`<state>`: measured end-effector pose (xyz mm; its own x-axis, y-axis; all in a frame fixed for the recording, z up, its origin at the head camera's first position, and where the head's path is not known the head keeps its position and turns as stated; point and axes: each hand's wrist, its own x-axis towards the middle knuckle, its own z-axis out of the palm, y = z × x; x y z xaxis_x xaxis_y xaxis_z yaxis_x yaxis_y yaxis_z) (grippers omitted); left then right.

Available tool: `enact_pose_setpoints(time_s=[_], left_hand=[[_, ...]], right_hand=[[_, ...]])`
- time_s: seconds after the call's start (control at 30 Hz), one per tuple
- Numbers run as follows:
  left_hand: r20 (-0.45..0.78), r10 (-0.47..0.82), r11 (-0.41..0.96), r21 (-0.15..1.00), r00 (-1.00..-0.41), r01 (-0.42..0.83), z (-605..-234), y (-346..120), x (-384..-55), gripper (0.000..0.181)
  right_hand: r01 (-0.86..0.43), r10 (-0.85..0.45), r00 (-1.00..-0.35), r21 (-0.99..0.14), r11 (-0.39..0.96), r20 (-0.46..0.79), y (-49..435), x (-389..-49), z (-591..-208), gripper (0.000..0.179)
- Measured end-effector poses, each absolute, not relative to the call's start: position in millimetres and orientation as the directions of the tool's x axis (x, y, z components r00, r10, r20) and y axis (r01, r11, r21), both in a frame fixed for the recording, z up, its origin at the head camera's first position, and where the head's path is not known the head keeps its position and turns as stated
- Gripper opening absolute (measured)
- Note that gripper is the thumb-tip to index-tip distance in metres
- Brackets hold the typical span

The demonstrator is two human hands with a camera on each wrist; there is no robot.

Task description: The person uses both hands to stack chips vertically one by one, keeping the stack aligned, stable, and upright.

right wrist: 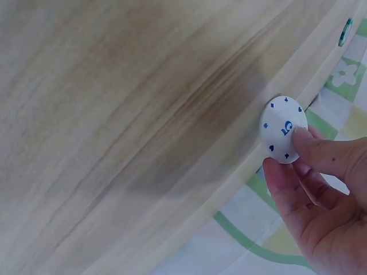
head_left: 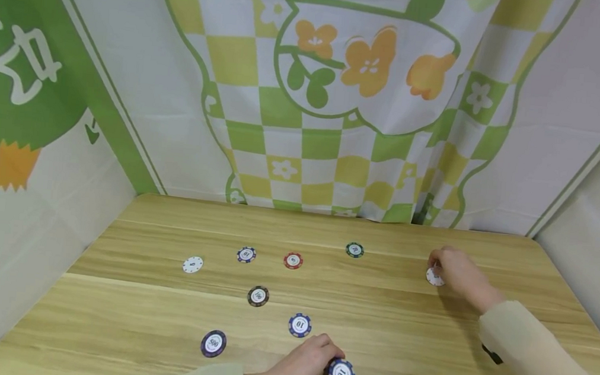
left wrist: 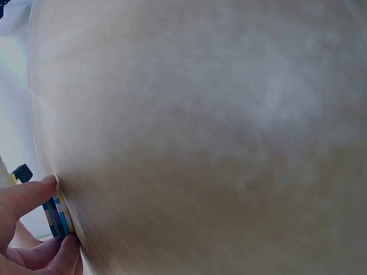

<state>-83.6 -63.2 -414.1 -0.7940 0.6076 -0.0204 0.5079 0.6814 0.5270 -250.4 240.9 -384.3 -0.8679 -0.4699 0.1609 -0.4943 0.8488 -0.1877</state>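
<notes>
My left hand (head_left: 301, 369) grips a short stack of poker chips (head_left: 341, 374) at the table's near edge, a blue 10 chip on top. In the left wrist view, thumb and fingers hold the stack (left wrist: 59, 215) by its edges, showing several coloured layers. Farther right, my right hand (head_left: 461, 274) pinches a white poker chip (head_left: 434, 277) between thumb and fingers. The right wrist view shows that white chip (right wrist: 282, 130) tilted, with a blue 5 and small card-suit marks on its face.
Loose chips lie flat on the wooden table (head_left: 374, 313): blue 10 chips (head_left: 300, 325) (head_left: 246, 255), a purple 500 chip (head_left: 214, 344), a black 100 chip (head_left: 258, 296), a red 5 chip (head_left: 293, 261), a white chip (head_left: 192, 264) and a green 20 chip (head_left: 355, 250). Patterned cloth (head_left: 303, 152) hangs behind.
</notes>
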Motion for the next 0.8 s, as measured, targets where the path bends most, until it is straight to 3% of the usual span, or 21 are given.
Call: enact_pose_setpoints(time_s=[0.47,0.8], left_hand=[[-0.014,0.612,0.683,0.513,-0.791,0.52,-413.7,-62.7,-84.4,0.047],[-0.015,0.608,0.688,0.508,-0.794,0.518,-414.6,-62.9,-83.5,0.047]], right_hand=[[-0.624,-0.583,-0.773,-0.131,0.77,0.251,231.7,-228.4,-380.0,0.02],[-0.646,-0.604,-0.758,-0.148,0.749,0.247,216.9,-206.6,-378.5,0.02]])
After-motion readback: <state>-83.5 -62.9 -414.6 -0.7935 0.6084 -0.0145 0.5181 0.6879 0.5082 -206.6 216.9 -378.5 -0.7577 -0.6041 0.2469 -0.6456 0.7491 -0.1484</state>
